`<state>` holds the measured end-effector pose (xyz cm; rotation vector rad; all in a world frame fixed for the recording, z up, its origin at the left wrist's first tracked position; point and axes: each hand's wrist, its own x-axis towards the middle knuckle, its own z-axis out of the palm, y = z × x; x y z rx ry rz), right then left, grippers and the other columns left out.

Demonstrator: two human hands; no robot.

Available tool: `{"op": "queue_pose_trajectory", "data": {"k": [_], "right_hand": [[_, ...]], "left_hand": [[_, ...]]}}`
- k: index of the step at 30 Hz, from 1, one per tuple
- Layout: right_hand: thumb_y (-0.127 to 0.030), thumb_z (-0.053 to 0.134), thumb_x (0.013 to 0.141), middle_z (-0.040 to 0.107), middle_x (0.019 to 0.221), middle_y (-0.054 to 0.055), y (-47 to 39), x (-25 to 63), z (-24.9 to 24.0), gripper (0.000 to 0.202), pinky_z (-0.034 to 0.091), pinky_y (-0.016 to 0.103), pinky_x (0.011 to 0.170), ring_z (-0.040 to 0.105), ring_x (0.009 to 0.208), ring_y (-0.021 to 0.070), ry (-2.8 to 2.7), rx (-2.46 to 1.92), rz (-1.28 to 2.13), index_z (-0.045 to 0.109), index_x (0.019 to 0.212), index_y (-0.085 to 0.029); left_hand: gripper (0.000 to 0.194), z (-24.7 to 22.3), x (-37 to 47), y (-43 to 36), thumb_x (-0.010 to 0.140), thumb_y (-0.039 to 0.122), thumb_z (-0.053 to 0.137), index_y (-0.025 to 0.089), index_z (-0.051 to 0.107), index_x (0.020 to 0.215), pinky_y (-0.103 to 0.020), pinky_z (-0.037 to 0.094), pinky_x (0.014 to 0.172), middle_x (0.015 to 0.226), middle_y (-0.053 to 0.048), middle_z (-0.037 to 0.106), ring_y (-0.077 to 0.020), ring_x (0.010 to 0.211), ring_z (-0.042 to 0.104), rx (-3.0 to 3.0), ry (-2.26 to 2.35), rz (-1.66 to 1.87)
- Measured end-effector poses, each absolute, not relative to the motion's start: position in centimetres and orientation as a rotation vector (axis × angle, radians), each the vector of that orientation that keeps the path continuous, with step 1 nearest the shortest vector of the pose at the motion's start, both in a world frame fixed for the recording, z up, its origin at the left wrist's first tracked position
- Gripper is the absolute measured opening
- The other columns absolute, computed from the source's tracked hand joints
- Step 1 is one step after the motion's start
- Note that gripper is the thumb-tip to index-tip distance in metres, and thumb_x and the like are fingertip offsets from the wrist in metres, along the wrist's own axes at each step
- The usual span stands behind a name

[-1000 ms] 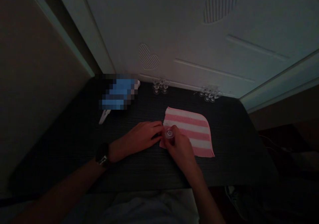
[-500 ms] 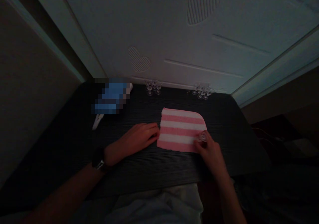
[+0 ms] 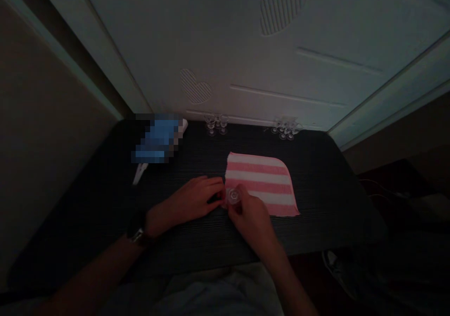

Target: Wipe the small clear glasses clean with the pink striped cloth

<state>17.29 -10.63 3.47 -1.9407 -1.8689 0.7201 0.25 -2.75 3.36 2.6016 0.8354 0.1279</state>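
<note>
A pink-and-white striped cloth [image 3: 262, 170] lies flat on the dark table. My right hand [image 3: 253, 211] grips a small clear stemmed glass [image 3: 233, 195] between thumb and fingers, over the cloth's lower left part. Close beside it, my left hand [image 3: 200, 196] rests at the cloth's left edge, its thumb and fingertips closed together on that edge. A dark watch [image 3: 136, 227] is on my left wrist. The two hands nearly meet, and the exact contact of the left fingertips is dim.
Small clear glasses [image 3: 216, 124] stand in a cluster at the table's back, with another group of glasses [image 3: 285, 128] farther right. A blurred-out blue object [image 3: 158, 138] on a white stand lies back left. A white panel [image 3: 218, 39] with heart reliefs rises behind the table [image 3: 168, 255].
My right hand has carried the small glass leftward across the cloth, from its right side to near my left hand. My left hand has barely moved.
</note>
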Motion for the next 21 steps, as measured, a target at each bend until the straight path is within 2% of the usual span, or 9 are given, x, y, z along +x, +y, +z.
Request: {"op": "queue_pose_trajectory", "data": {"k": [9, 16, 21], "right_hand": [[-0.029, 0.048, 0.085, 0.069, 0.077, 0.005, -10.4, 16.6, 2.8, 0.019, 0.03, 0.025, 0.053, 0.065, 0.067, 0.0228, -2.049, -1.998, 0.637, 0.047, 0.103, -0.021], [-0.032, 0.049, 0.085, 0.069, 0.08, 0.006, -13.5, 25.8, 2.7, 0.03, 0.038, 0.027, 0.06, 0.065, 0.071, 0.0228, -1.769, -2.232, 0.696, 0.046, 0.113, -0.022], [-0.033, 0.051, 0.083, 0.066, 0.074, 0.004, -15.5, 31.2, 3.1, 0.013, 0.04, 0.028, 0.059, 0.063, 0.066, 0.0223, -1.528, -2.411, 0.583, 0.051, 0.092, -0.023]], "left_hand": [[0.011, 2.5, 0.3, -2.7, 0.088, 0.024, 0.047, 0.02, 0.057, 0.087, -0.027, 0.039, 0.072, 0.091, -0.001, 0.058, -0.015, 0.079, 0.054, 2.602, 0.822, 0.107], [0.013, 2.8, 0.4, -2.7, 0.089, 0.025, 0.045, 0.02, 0.056, 0.082, -0.027, 0.038, 0.072, 0.087, 0.001, 0.058, -0.0136, 0.075, 0.053, 2.575, 0.8, 0.129], [0.014, 2.9, 0.4, -2.7, 0.088, 0.024, 0.045, 0.02, 0.056, 0.08, -0.026, 0.038, 0.069, 0.084, 0.001, 0.058, -0.0134, 0.073, 0.053, 2.531, 0.807, 0.177]]}}
